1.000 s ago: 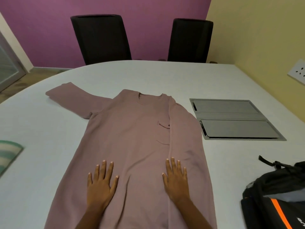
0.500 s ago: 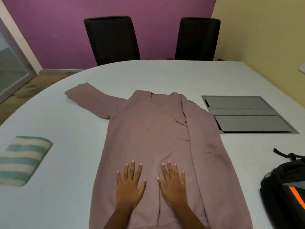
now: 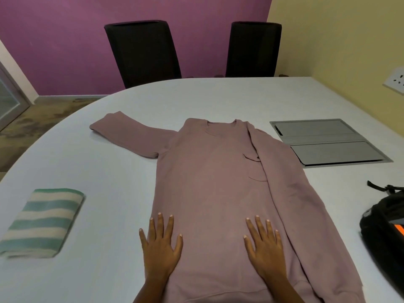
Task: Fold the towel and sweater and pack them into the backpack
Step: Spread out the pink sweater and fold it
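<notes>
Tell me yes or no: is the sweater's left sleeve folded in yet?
No, that sleeve of the sweater lies stretched out on the table.

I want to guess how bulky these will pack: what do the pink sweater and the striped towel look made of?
The mauve-pink long-sleeved sweater looks like a soft, matte fleece-type knit, probably cotton blend: no sheen, and it lies smooth and limp on the table. The folded green-and-cream striped towel looks like thick cotton, possibly terry: its folded edges are plump and rounded and its surface looks slightly fuzzy, though the pile is too blurred to confirm.

Matt knit sweater (image 3: 214, 182), terry-cloth striped towel (image 3: 41, 221), smooth matt table (image 3: 109, 270)
</notes>
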